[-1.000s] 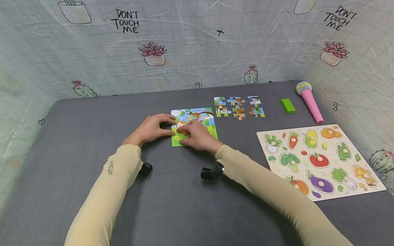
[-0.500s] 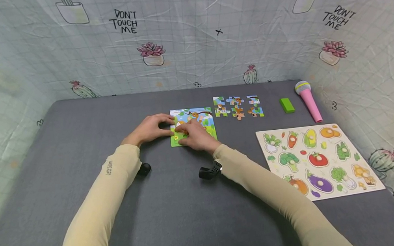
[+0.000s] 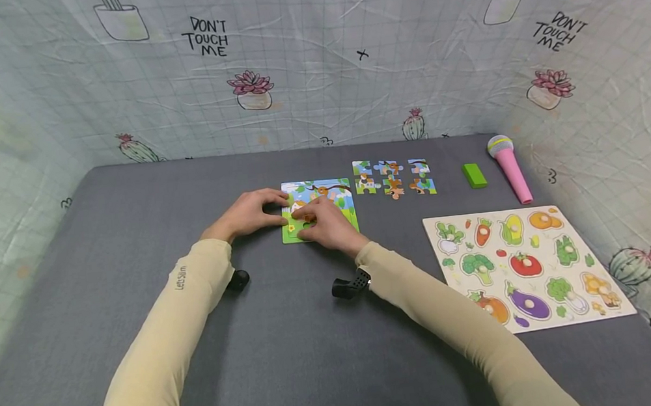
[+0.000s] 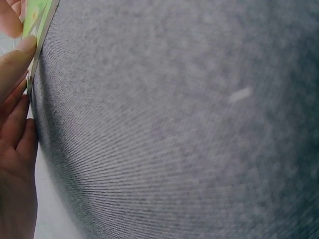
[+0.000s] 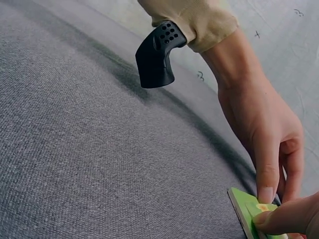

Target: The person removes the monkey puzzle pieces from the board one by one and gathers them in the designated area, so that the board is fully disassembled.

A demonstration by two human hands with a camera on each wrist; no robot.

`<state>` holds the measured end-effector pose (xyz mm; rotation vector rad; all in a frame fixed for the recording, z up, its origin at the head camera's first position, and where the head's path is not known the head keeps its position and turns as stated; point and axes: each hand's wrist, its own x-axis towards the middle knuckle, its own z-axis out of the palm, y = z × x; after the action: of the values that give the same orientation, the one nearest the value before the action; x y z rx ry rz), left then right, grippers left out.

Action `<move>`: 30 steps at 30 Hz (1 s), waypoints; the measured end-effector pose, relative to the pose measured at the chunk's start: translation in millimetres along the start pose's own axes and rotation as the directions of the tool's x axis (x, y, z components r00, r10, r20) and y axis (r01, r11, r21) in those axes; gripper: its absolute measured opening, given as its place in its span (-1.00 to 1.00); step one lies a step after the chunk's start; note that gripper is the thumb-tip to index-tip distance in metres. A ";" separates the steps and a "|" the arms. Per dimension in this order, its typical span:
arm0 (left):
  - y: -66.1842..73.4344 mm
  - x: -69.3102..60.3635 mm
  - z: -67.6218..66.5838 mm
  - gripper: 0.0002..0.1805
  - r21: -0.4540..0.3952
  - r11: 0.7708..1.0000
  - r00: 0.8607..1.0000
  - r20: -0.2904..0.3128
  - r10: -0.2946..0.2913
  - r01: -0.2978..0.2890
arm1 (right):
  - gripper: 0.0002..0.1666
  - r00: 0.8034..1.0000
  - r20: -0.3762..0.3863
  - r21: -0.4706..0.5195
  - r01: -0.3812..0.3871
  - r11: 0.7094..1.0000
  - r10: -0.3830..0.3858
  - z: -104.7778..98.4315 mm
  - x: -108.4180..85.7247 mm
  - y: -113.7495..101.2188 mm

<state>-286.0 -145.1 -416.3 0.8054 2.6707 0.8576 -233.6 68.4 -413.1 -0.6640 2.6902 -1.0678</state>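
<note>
A picture puzzle (image 3: 352, 212) in a square frame lies on the grey table, showing green ground and blue sky. My left hand (image 3: 250, 212) holds the puzzle's left edge, fingers arched; in the right wrist view the left hand (image 5: 266, 119) comes down with its thumb on the green board (image 5: 240, 206). My right hand (image 3: 332, 227) is over the lower part, its thumb and forefinger pinching a small puzzle piece against the board. The right thumb (image 5: 291, 216) lies on this green piece in the right wrist view. The hand hides the piece's shape.
Several loose puzzle pieces (image 3: 393, 186) lie right of the puzzle. Farther right are a green block (image 3: 474, 175) and a pink toy microphone (image 3: 513, 175). A vegetable peg board (image 3: 503, 277) lies at front right, partly behind the right sleeve (image 3: 429, 297).
The right thumb and fingers shift only slightly over the lower part of the puzzle. The left hand stays at the left edge, and the loose pieces have not moved.
</note>
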 end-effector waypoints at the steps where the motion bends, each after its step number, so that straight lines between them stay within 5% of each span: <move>1: 0.4 -0.2 -0.3 -0.51 -0.001 1.000 1.000 0.000 -0.001 0.001 | -0.54 1.000 -0.003 0.001 0.010 1.000 -0.010 0.1 0.0 0.5; 8: 0.4 -0.6 -0.1 -0.50 -0.007 1.000 1.000 0.012 -0.008 0.008 | -0.66 0.998 -0.024 -0.040 0.058 0.998 -0.059 1.2 2.6 2.0; 20: -0.4 0.0 0.1 -0.51 0.010 1.000 1.000 -0.001 0.008 -0.008 | -0.65 1.000 0.008 -0.013 0.028 1.000 -0.028 -2.8 3.2 1.6; 26: -1.7 0.2 -0.2 -0.51 0.007 1.000 1.000 0.006 -0.002 0.002 | -0.60 0.998 0.056 0.070 -0.014 0.997 0.010 -6.4 3.7 3.4; 30: -2.6 1.3 0.0 -0.51 0.003 1.000 1.000 0.011 -0.002 0.002 | -0.58 0.997 0.076 0.214 -0.046 0.976 0.030 -10.3 2.4 6.2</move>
<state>-288.2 -146.1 -417.9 0.8062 2.6638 0.8466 -241.0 77.5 -409.8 -0.5964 2.4684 -1.2768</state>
